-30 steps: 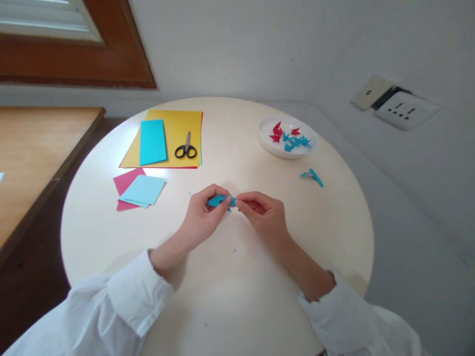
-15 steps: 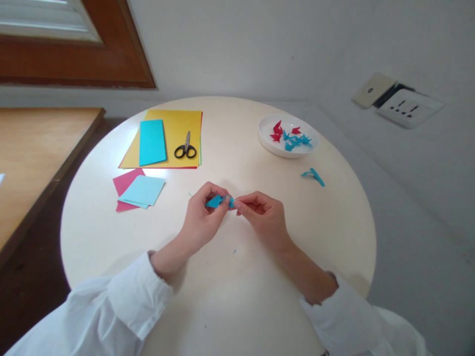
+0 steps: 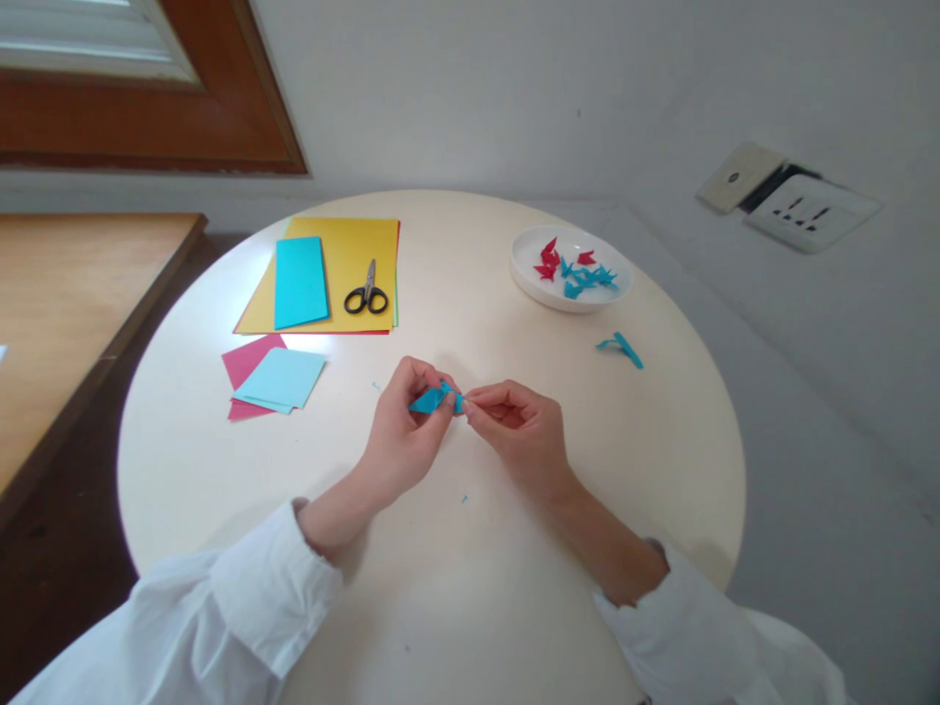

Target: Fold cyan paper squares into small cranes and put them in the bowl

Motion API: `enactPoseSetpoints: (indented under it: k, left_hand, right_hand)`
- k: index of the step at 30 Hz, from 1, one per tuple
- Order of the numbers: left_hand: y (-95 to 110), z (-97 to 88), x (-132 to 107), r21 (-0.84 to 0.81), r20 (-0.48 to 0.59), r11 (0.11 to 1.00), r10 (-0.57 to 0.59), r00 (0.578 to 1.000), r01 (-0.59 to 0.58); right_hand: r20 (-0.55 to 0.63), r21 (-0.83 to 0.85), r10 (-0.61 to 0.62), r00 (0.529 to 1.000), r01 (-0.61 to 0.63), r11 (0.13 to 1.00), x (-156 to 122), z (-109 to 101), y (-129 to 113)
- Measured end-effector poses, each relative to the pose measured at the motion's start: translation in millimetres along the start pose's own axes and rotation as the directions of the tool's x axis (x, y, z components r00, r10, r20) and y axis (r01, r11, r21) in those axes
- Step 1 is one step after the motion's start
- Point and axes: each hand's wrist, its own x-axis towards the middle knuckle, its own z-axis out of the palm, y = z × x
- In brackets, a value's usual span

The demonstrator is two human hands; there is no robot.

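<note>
Blue paper (image 3: 426,401) between fingers (image 3: 485,419); red and blue figures (image 3: 580,285) in dish (image 3: 541,300)

The folded paper (image 3: 428,400) is bright blue. Left of the white dish (image 3: 530,253): yellow sheet (image 3: 352,245), turquoise sheet (image 3: 301,282), black-handled scissors (image 3: 368,287), pale blue squares (image 3: 283,377), pinkish-red squares (image 3: 248,360). Inside it: red pieces (image 3: 547,260), blue pieces (image 3: 584,283). Beneath: cream-white worktop (image 3: 455,607).

We've got two hands (image 3: 402,431) (image 3: 523,431) and one held paper piece (image 3: 426,401) at centre, one pair of scissors (image 3: 368,288) upper left, one dish (image 3: 573,305) upper right!
</note>
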Motion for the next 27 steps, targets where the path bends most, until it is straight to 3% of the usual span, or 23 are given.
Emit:
enactPoseSetpoints:
  k: [18,27]
  left_hand:
    - [-1.5,0.0,0.5,0.046,-0.015,0.999,0.0,1.0,0.001]
    - [-3.5,-0.5,0.5,0.044,-0.029,0.999,0.002,1.0,-0.001]
  right_hand:
    - [-0.006,0.0,-0.023,1.0,0.023,1.0,0.8,1.6,1.1]
    - [-0.045,0.057,0.073,0.996,-0.071,0.996,4.2,0.7,2.0]
